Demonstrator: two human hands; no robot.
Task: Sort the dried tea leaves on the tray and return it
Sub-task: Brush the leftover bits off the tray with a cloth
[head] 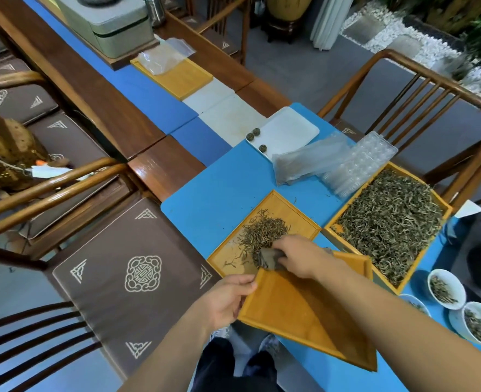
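Note:
My left hand [228, 301] grips the near-left corner of a bare wooden tray [304, 312], held tilted with its far end over a second wooden tray [290, 213] lying flat on the blue mat. My right hand [295, 256] is closed on a small grey brush [269, 258], whose bristles meet the tilted tray's far corner. A pile of thin dried tea leaves [264, 230] lies in the flat tray just beyond the brush. A few stray leaves sit in that tray's near-left part.
A larger wooden tray heaped with greenish leaves [389, 222] sits to the right. Three white bowls [445, 287] with leaves stand at the right front. Behind lie clear plastic moulds [358, 165] and a white plate [287, 131] with small tea balls. Wooden chairs [106, 278] flank the table.

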